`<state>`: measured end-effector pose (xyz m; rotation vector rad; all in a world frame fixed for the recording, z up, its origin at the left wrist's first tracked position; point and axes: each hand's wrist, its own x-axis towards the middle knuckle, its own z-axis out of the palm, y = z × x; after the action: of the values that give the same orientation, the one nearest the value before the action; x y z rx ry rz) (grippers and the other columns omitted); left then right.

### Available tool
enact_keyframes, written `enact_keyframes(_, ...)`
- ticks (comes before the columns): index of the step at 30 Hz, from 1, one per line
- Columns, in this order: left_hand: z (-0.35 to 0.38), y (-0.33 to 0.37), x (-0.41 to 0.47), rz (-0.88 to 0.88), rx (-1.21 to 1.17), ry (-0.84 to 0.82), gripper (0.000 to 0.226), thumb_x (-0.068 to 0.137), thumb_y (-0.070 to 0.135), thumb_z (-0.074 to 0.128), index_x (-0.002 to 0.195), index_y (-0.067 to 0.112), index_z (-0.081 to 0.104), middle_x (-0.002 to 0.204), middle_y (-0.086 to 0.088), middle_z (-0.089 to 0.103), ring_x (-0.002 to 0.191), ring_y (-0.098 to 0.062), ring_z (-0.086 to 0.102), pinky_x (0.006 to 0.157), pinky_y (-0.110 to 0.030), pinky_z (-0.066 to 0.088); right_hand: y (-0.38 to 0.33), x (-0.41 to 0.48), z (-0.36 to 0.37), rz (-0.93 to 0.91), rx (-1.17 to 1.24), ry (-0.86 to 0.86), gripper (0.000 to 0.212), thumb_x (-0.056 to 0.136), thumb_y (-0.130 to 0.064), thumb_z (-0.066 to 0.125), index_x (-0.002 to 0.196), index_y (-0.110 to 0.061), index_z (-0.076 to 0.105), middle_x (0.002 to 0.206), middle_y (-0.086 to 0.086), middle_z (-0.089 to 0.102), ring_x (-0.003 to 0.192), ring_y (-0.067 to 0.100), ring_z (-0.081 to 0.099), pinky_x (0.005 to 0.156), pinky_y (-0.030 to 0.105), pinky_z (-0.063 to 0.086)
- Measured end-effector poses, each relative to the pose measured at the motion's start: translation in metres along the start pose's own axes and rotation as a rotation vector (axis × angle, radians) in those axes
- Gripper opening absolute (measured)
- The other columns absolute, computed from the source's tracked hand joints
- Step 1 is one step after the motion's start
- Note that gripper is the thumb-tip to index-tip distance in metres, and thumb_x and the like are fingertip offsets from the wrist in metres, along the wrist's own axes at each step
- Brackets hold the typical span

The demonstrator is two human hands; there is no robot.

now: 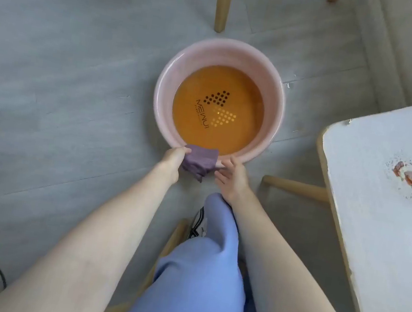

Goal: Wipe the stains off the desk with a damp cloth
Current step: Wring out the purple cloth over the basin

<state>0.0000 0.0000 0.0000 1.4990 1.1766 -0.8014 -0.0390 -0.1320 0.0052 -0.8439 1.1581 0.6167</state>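
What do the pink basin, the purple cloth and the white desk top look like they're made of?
The pink basin: likely plastic, smooth and slightly glossy, with a soft sheen on its moulded rim. The purple cloth: soft woven or microfibre fabric, matte, hanging in limp folds. The white desk top: probably painted or laminated wood, matte; the chipped edge shows a pale wooden core.

Purple cloth (200,161), pink basin (174,76) (orange water, dotted logo), white desk (375,234), reddish-orange stains (406,175), grey floor (67,55)
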Motion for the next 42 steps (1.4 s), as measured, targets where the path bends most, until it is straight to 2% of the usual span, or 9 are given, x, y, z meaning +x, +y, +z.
enact_keyframes(2,0.002,0.003,0.003,0.036,0.010,0.011,0.044,0.093,0.018,0.055,0.134,0.005,0.046,0.138,-0.008,0.047,0.125,-0.024,0.042,0.092,-0.026,0.036,0.000,0.001,0.004,0.014,-0.053,-0.043,0.053,0.100,-0.038,0.039,0.139,-0.002,0.041,0.145,0.017,0.039,0.133,0.031,0.039,0.108,0.033,0.031)
enact_keyframes(6,0.003,0.001,0.017,0.116,0.074,0.047,0.029,0.091,0.003,0.050,0.118,0.001,0.059,0.108,-0.008,0.059,0.091,-0.019,0.050,0.047,-0.018,0.040,0.000,0.008,0.007,0.037,-0.086,-0.078,0.056,0.099,-0.041,0.040,0.141,-0.003,0.040,0.146,0.016,0.036,0.137,0.031,0.033,0.112,0.035,0.027)
enact_keyframes(11,-0.002,-0.006,0.028,0.246,0.167,0.064,0.026,0.084,-0.004,0.049,0.085,0.015,0.067,0.112,-0.013,0.066,0.096,-0.024,0.058,0.078,-0.024,0.044,-0.003,0.010,0.011,-0.046,-0.221,0.123,0.040,0.098,-0.026,0.045,0.129,-0.002,0.053,0.128,0.013,0.056,0.122,0.027,0.052,0.101,0.034,0.041)
enact_keyframes(17,-0.011,0.012,0.000,0.275,0.032,-0.062,0.041,0.087,-0.010,0.043,0.117,0.009,0.063,0.118,-0.012,0.057,0.094,-0.024,0.057,0.085,-0.029,0.049,-0.017,-0.020,0.008,-0.097,-0.286,0.197,0.034,0.097,-0.020,0.045,0.121,-0.001,0.058,0.102,0.014,0.059,0.108,0.028,0.061,0.096,0.036,0.047)
enact_keyframes(21,-0.021,0.042,-0.038,0.331,-0.038,-0.094,0.045,0.085,-0.013,0.042,0.121,0.007,0.061,0.127,-0.015,0.055,0.115,-0.031,0.054,0.103,-0.037,0.043,-0.038,-0.055,0.021,-0.157,-0.269,0.182,0.036,0.098,-0.021,0.042,0.126,-0.001,0.054,0.120,0.021,0.060,0.113,0.030,0.060,0.077,0.030,0.050)
enact_keyframes(24,-0.034,0.067,-0.075,0.391,-0.111,-0.186,0.045,0.084,-0.015,0.043,0.119,0.007,0.062,0.129,-0.017,0.055,0.114,-0.033,0.055,0.100,-0.037,0.046,-0.050,-0.091,0.040,-0.197,-0.271,0.147,0.039,0.098,-0.024,0.043,0.129,-0.002,0.051,0.124,0.020,0.057,0.107,0.029,0.059,0.080,0.031,0.048)
enact_keyframes(31,-0.071,0.106,-0.189,0.483,-0.211,-0.516,0.048,0.087,-0.010,0.038,0.130,0.006,0.051,0.110,-0.015,0.058,0.081,-0.019,0.060,0.072,-0.026,0.049,-0.055,-0.185,0.068,-0.314,-0.126,0.039,0.049,0.096,-0.049,0.040,0.129,-0.014,0.050,0.112,0.006,0.055,0.091,0.019,0.053,0.083,0.032,0.041)
enact_keyframes(38,-0.094,0.111,-0.310,0.613,-0.185,-0.925,0.045,0.090,-0.003,0.035,0.128,0.011,0.054,0.092,-0.009,0.062,0.076,-0.015,0.064,0.071,-0.022,0.054,-0.042,-0.259,0.048,-0.427,0.337,-0.133,0.085,0.085,-0.077,0.020,0.134,-0.014,0.049,0.124,0.012,0.056,0.104,0.026,0.054,0.089,0.039,0.043)
enact_keyframes(42,-0.086,0.104,-0.351,0.660,-0.142,-0.947,0.048,0.088,-0.003,0.037,0.130,0.013,0.054,0.076,-0.007,0.066,0.069,-0.015,0.063,0.070,-0.027,0.050,-0.038,-0.311,0.020,-0.544,0.512,-0.281,0.067,0.093,-0.062,0.029,0.137,-0.014,0.044,0.137,0.016,0.049,0.129,0.034,0.045,0.109,0.045,0.034)
